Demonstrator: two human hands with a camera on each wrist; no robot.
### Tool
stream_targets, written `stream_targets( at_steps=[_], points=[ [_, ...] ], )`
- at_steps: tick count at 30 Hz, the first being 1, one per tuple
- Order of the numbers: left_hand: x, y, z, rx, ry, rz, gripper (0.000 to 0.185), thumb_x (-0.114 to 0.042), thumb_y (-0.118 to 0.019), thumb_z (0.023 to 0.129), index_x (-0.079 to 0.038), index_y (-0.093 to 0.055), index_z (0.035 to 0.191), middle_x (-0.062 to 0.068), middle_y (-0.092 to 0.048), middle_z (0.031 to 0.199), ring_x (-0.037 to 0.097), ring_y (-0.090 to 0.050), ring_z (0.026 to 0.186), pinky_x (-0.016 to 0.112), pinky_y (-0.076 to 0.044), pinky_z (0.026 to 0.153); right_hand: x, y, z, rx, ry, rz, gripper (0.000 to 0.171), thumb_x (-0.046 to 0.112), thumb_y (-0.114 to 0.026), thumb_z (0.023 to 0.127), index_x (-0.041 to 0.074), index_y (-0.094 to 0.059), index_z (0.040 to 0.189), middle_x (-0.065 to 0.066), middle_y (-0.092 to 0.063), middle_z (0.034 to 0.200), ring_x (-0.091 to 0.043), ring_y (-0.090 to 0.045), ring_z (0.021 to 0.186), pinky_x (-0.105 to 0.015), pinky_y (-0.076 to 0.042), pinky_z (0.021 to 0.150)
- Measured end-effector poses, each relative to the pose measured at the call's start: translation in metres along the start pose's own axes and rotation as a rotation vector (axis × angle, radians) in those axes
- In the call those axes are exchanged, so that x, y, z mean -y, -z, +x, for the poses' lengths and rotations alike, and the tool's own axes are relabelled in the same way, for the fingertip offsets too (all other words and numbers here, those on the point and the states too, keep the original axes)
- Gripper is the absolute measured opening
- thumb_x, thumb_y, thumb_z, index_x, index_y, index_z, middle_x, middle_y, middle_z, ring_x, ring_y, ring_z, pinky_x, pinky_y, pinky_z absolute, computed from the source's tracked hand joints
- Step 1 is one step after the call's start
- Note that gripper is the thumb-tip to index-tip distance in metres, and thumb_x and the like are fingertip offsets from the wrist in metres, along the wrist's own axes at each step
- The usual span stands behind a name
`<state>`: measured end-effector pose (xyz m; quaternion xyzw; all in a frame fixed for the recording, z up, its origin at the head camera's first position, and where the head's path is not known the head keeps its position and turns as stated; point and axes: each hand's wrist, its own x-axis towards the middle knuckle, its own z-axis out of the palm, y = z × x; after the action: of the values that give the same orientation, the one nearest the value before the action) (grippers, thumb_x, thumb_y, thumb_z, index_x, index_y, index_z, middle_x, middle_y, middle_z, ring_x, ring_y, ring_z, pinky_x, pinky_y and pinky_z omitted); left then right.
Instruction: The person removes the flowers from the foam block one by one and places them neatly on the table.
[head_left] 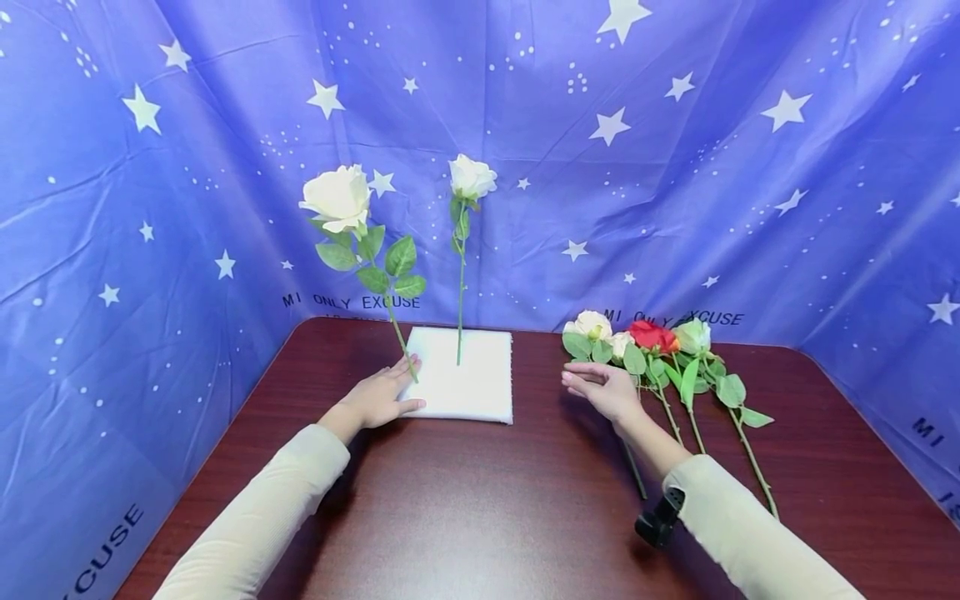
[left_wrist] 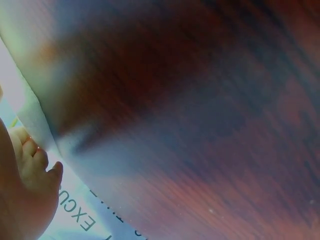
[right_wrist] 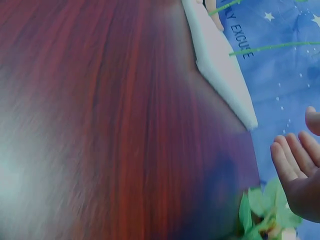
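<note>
A white foam block (head_left: 468,375) lies on the dark wooden table (head_left: 480,500). Two white roses stand stuck in it: a leafy one (head_left: 337,198) leaning left and a straighter one (head_left: 471,177). My left hand (head_left: 384,392) rests flat on the block's left edge, fingers straight, beside the leafy rose's stem (head_left: 400,333). My right hand (head_left: 600,387) hovers open above the table, just left of a bunch of loose roses (head_left: 652,342), white and red, lying flat. In the right wrist view the block (right_wrist: 220,65) and my open right hand (right_wrist: 295,167) show.
A blue star-printed cloth (head_left: 675,167) walls in the table at the back and both sides. A small black device (head_left: 660,518) hangs under my right sleeve. The left wrist view is blurred, showing table wood (left_wrist: 200,125) and my left hand's fingers (left_wrist: 35,160).
</note>
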<state>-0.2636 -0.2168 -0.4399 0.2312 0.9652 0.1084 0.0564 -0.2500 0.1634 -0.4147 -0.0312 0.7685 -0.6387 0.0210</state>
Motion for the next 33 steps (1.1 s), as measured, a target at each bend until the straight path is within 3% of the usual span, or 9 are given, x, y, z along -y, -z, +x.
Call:
stream_targets(
  at_steps=[7,12,15,20,26,33],
  points=[
    [-0.002,-0.002,0.0,0.031,0.005,0.008,0.078,-0.048,-0.049,0.096,0.0,-0.023,0.151,0.017,-0.019,0.16,0.03,-0.02,0.149,0.05,-0.025,0.121,0.005,-0.032,0.016,0.054,-0.003,0.032,0.042,0.007,-0.067,0.089,-0.012,-0.057,0.125,-0.026,-0.067,0.116,-0.007,-0.072,0.087,-0.041,-0.055,0.093],
    [0.001,-0.003,0.002,0.01,-0.012,0.027,0.077,-0.048,-0.05,0.096,0.001,-0.025,0.151,0.018,-0.021,0.16,0.031,-0.022,0.149,0.051,-0.026,0.12,0.015,-0.054,0.033,0.103,0.024,0.096,0.043,0.006,-0.065,0.09,-0.011,-0.055,0.128,-0.032,-0.058,0.126,-0.017,-0.071,0.099,-0.045,-0.051,0.099],
    [0.002,-0.003,0.003,0.002,-0.013,0.032,0.077,-0.048,-0.05,0.096,0.0,-0.025,0.151,0.018,-0.021,0.16,0.031,-0.022,0.149,0.05,-0.026,0.12,0.021,-0.067,0.044,0.133,0.043,0.136,0.043,0.006,-0.064,0.091,-0.01,-0.054,0.13,-0.032,-0.056,0.129,-0.017,-0.07,0.102,-0.041,-0.052,0.099],
    [0.006,-0.003,0.005,-0.006,-0.02,0.034,0.079,-0.05,-0.05,0.095,0.001,-0.025,0.15,0.019,-0.022,0.159,0.032,-0.023,0.148,0.051,-0.027,0.12,0.027,-0.089,0.059,0.164,0.041,0.153,0.043,0.008,-0.064,0.091,-0.007,-0.055,0.13,-0.029,-0.059,0.129,-0.004,-0.069,0.093,-0.032,-0.055,0.095],
    [0.006,-0.001,0.005,-0.013,-0.015,0.025,0.078,-0.049,-0.05,0.096,0.0,-0.024,0.151,0.017,-0.02,0.16,0.031,-0.022,0.149,0.05,-0.026,0.12,0.035,-0.112,0.07,0.165,0.038,0.189,0.041,0.008,-0.065,0.091,-0.006,-0.057,0.128,-0.027,-0.062,0.126,-0.006,-0.069,0.091,-0.04,-0.052,0.1],
    [0.003,-0.002,0.004,0.014,0.001,0.006,0.078,-0.048,-0.05,0.096,-0.001,-0.023,0.151,0.016,-0.019,0.161,0.029,-0.021,0.149,0.048,-0.025,0.121,0.033,-0.13,0.078,0.148,0.015,0.212,0.041,0.006,-0.065,0.09,-0.003,-0.057,0.129,-0.024,-0.06,0.129,-0.006,-0.066,0.099,-0.029,-0.055,0.096]
  ],
)
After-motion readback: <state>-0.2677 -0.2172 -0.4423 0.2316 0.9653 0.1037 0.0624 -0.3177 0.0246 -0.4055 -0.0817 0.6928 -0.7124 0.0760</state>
